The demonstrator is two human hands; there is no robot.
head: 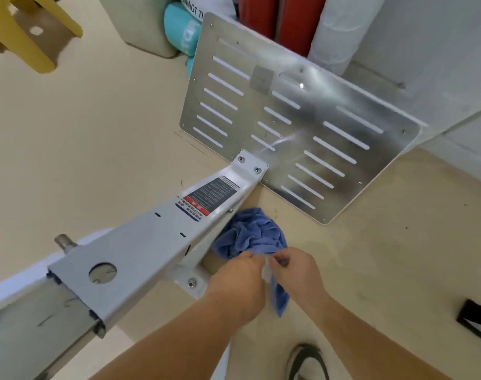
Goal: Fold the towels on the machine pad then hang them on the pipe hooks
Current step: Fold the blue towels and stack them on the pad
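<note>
A crumpled blue towel (250,235) is bunched just below the machine's grey arm (162,231), in front of the slotted metal pad (302,124). My left hand (238,281) and my right hand (295,267) meet at the towel's near edge, and each pinches the cloth. A corner of the towel hangs down between my wrists. The pad is bare, with nothing lying on it. No pipe hooks are in view.
The grey arm runs from the lower left up to the pad's front edge. Red, white and teal rolls (283,20) stand behind the pad. A yellow stool (28,31) is at the top left. A shoe (308,363) and a black object (478,322) lie on the beige floor.
</note>
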